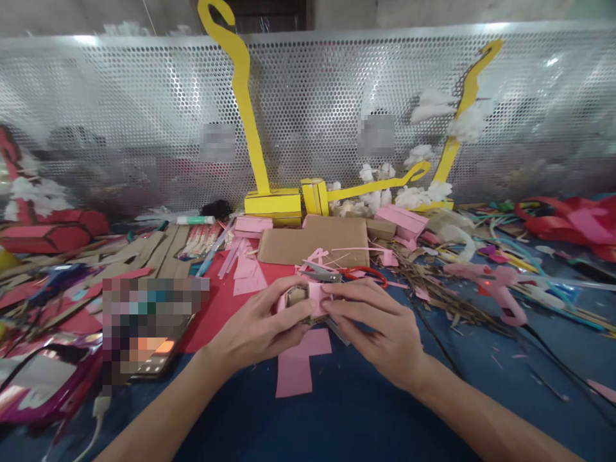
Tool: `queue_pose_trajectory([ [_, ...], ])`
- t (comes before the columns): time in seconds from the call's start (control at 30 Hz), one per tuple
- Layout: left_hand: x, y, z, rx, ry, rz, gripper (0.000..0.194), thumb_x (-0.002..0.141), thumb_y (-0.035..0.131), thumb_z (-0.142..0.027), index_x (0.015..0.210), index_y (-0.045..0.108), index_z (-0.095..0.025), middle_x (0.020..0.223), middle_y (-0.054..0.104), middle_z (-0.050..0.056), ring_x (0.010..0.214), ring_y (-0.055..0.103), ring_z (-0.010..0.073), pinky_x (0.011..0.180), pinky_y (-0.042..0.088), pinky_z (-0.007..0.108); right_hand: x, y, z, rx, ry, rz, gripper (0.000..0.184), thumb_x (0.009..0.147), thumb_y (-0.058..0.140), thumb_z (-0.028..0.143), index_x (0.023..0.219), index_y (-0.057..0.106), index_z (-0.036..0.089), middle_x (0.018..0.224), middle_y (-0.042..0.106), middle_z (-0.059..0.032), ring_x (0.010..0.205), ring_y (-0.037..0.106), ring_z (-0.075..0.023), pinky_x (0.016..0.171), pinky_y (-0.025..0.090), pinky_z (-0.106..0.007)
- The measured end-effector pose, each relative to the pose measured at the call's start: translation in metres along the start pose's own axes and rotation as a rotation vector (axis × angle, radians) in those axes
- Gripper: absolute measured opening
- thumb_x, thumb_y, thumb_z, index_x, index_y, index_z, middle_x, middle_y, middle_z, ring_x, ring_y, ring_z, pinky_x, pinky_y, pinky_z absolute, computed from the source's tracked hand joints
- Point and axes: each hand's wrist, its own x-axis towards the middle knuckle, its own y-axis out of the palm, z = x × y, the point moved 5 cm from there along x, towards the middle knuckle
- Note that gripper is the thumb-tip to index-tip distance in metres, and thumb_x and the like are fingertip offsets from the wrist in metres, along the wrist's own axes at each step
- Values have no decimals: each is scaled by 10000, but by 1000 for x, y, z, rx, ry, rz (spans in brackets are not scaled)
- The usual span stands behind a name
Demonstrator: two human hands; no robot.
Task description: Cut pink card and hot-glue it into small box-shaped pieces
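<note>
Small pink-papered brown cardboard box [315, 296], held between left hand [262, 324] and right hand [385, 324].
Long axis apparently set left to right; left end clasped, right end pinched.

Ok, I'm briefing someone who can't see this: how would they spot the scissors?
Find the brown cardboard sheet beyond the left hand and right hand. The scissors lie at its near edge. Metal blades and red handles set them apart from the pink paper scraps.
</note>
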Motion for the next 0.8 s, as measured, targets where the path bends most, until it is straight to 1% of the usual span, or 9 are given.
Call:
queue_pose_trajectory([
  [0.07,-1,1,1,-18,-19,-1,272,949,585,-114,1194,542,-224,1347,516,133,1208,627,232,946,633,358,0,0,0,3,-10,7,266,890,693,39,1076,758,218,1130,787,-92,950,736,-206,862,604,-394],
  [0.13,-3,1,3,-34,-42,-13,311,935,599,-137,1226,523,-217,1306,546,131,1166,648,224,928,641,356,-1,1,-1,4,-25,21,277,897,688,42,1098,754,219,1156,783,-95,971,734,-211,872,606,-407],
  [0.23,-6,2,6,-15,-64,-27,377,899,626,-158,1253,510,-222,1220,586,108,1086,680,213,885,656,360,-3,2,-1,10,-50,60,336,913,671,49,1180,735,243,1210,771,-85,1005,729,-215,882,614,-421],
  [0.3,-7,3,7,0,-63,-24,397,877,622,-148,1250,514,-234,1198,601,95,1063,692,209,865,664,363,-4,3,-1,9,-76,94,376,925,659,57,1237,716,259,1237,764,-76,1026,726,-217,884,622,-419],
  [0.5,-4,1,4,-26,-35,-27,450,866,607,-118,1289,504,-234,1303,616,113,1116,703,208,865,664,338,-6,2,-2,31,-142,134,416,944,619,44,1308,685,234,1292,741,-77,1091,725,-202,948,623,-396],
  [0.63,-3,-1,4,-46,-33,-17,461,868,596,-116,1303,510,-242,1308,626,110,1118,708,209,871,665,345,-8,3,-1,13,-198,146,442,957,599,46,1357,657,224,1313,731,-79,1163,716,-198,997,614,-381],
  [0.8,-6,1,7,-84,-27,-16,512,844,606,-88,1322,508,-244,1308,621,118,1122,703,203,886,656,346,-13,3,-2,-23,-231,142,463,956,593,33,1380,642,212,1291,741,-78,1156,717,-195,1015,610,-377],
])
